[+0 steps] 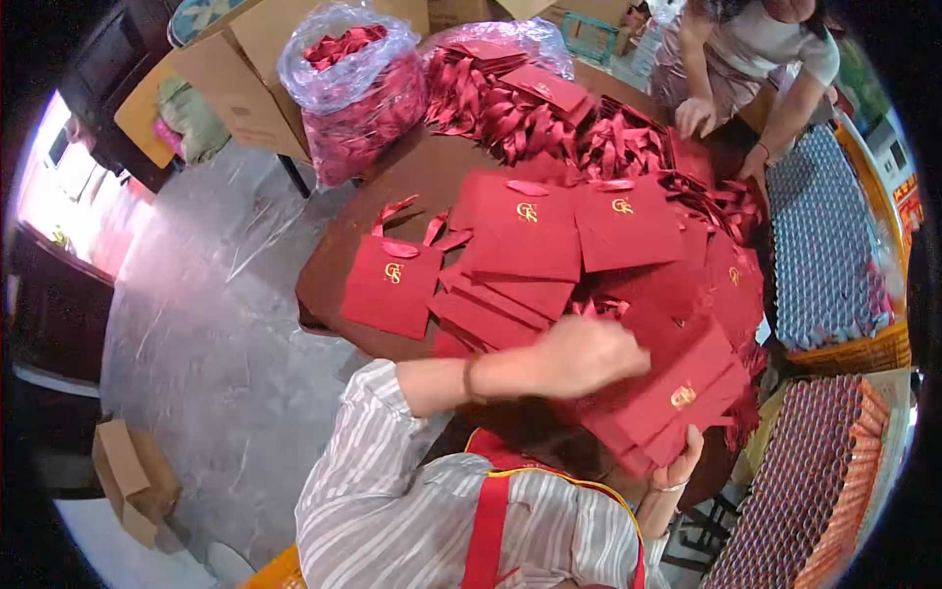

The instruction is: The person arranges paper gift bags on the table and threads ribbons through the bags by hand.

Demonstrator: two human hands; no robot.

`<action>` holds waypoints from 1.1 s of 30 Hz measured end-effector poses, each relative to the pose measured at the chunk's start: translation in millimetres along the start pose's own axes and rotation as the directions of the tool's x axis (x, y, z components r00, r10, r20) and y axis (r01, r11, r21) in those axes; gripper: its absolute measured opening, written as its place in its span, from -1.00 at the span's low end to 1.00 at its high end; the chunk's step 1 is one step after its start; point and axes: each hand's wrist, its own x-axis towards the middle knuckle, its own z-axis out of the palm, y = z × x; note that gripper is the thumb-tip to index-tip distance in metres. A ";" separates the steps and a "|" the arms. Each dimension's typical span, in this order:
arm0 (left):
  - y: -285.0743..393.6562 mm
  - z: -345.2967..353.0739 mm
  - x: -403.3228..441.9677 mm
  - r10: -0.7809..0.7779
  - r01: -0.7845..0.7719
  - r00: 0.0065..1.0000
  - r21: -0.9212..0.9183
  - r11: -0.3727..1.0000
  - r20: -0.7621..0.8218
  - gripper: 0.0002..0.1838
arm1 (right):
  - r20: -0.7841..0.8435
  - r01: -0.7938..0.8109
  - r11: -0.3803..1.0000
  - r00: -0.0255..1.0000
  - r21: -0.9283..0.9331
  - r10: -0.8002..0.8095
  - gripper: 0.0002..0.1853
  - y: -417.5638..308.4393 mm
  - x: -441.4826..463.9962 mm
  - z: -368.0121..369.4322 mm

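My left hand (594, 355) is above the heap of red bags, blurred by motion. Its fingers are smeared, so I cannot make out whether they hold anything. Lower right, my right hand (679, 459) grips the near edge of a small stack of flat red paper gift bags (653, 417) with a gold logo. Beyond my left hand lie more flat red gift bags (520, 231) in overlapping piles. One single gift bag (391, 285), its ribbon handles spread out, lies at the table's left side.
Bundles of ribbon-handled bags (530, 123) and a clear plastic sack (358, 108) full of red items cover the back of the brown table (339, 231). Across it, a co-worker (751, 59) reaches toward the bags. Crates (834, 236) of small tube-like items stand at right.
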 end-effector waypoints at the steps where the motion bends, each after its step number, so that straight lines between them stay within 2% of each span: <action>1: -17.5 -20.0 1.0 -0.006 -0.004 0.952 -0.034 0.999 -0.307 -0.77 | 0.107 0.074 0.992 0.992 -0.102 -0.063 -0.35 -2.8 -8.9 41.2; 2: -42.0 -43.2 1.6 -0.022 -0.020 0.812 -0.066 0.998 -0.583 -0.73 | 0.110 0.073 0.992 0.992 -0.105 -0.061 -0.35 -2.4 -6.6 27.5; 3: -75.7 -70.1 -0.4 0.008 -0.010 0.731 0.002 1.000 -0.682 -0.74 | 0.076 0.024 1.000 0.997 0.007 -0.024 -0.37 -2.3 -6.6 0.1; 4: -101.4 -89.2 -1.9 -0.373 0.136 0.632 -0.377 0.916 -0.679 -0.71 | 0.045 -0.019 0.993 0.999 0.120 0.013 -0.38 -1.9 -8.8 -10.6; 6: -163.1 -106.6 -10.4 -0.479 0.270 0.617 -0.404 0.874 -0.624 -0.45 | 0.054 -0.005 0.993 0.999 0.119 -0.002 -0.38 1.2 -12.0 -22.7; 8: -169.5 -94.1 -12.2 -0.558 0.227 0.645 -0.566 0.792 -0.522 -0.37 | 0.069 0.012 0.994 0.997 0.110 -0.020 -0.37 2.6 -13.1 -20.7; 9: -174.5 -86.7 -12.1 -0.532 0.297 0.682 -0.476 0.828 -0.501 -0.33 | 0.079 0.000 0.997 0.997 0.083 -0.006 -0.38 2.7 -13.1 -15.1; 10: -148.0 -87.3 -12.0 -0.528 0.315 0.714 -0.463 0.828 -0.459 -0.37 | 0.069 0.002 0.997 0.998 0.078 -0.007 -0.38 4.9 -11.5 -18.2; 11: -142.7 -77.5 -9.2 -0.380 0.317 0.747 -0.210 0.925 -0.545 -0.45 | 0.049 0.018 0.996 0.999 0.090 -0.023 -0.38 8.4 -8.6 -25.5; 12: -138.0 -66.4 -5.3 -0.217 0.310 0.780 0.061 0.949 -0.587 -0.52 | 0.029 0.030 0.994 0.999 0.102 -0.033 -0.39 11.7 -7.0 -28.4; 14: -119.7 -43.0 0.9 -0.085 0.328 0.815 0.334 0.884 -0.574 -0.61 | 0.076 -0.009 0.995 0.997 0.098 0.002 -0.39 15.9 -0.3 -8.0; 16: -118.3 -25.2 9.7 -0.004 0.326 0.784 0.406 0.854 -0.621 -0.61 | 0.083 0.015 0.997 0.996 0.081 -0.021 -0.39 21.4 9.2 -14.9; 18: -109.2 -18.1 15.1 0.008 0.322 0.797 0.436 0.840 -0.604 -0.61 | 0.089 0.001 0.995 0.996 0.096 -0.010 -0.38 24.6 14.9 -14.0; 20: -103.7 -8.1 22.0 0.131 0.225 0.815 0.516 0.827 -0.565 -0.67 | 0.094 -0.056 0.995 0.994 0.079 0.049 -0.37 28.2 15.6 3.3; 21: -105.9 -4.2 23.6 0.171 0.173 0.826 0.530 0.830 -0.538 -0.66 | 0.311 -0.040 0.997 0.950 0.064 0.018 -0.37 25.0 15.3 41.9; 22: -108.7 -3.5 24.4 0.167 0.176 0.825 0.526 0.832 -0.541 -0.66 | 0.310 -0.042 0.997 0.950 0.059 0.022 -0.37 25.0 15.7 41.9; 24: -116.9 -6.9 27.7 0.275 0.059 0.852 0.602 0.796 -0.446 -0.66 | 0.211 -0.015 1.000 0.977 -0.021 0.019 -0.42 25.2 12.6 38.9; 26: -122.8 -10.8 31.4 0.279 0.037 0.859 0.594 0.803 -0.430 -0.65 | 0.205 -0.008 0.999 0.979 -0.038 0.016 -0.42 23.8 9.8 40.2; 28: -118.7 -16.6 35.0 0.266 0.034 0.850 0.552 0.833 -0.455 -0.63 | 0.124 -0.020 1.000 0.992 0.014 0.018 -0.42 24.8 8.5 38.3; 30: -112.5 -22.2 34.8 0.282 -0.002 0.853 0.539 0.842 -0.439 -0.64 | 0.140 -0.002 0.999 0.990 0.037 -0.004 -0.42 26.4 8.5 51.8; 32: -109.5 -25.9 33.0 0.302 -0.029 0.805 0.475 0.879 -0.511 -0.66 | 0.088 0.045 0.999 0.995 0.030 -0.047 -0.44 28.9 4.8 76.1; 33: -109.8 -31.1 29.2 0.284 0.001 0.784 0.458 0.889 -0.553 -0.69 | 0.067 0.055 0.998 0.996 0.034 -0.058 -0.45 28.7 5.4 65.8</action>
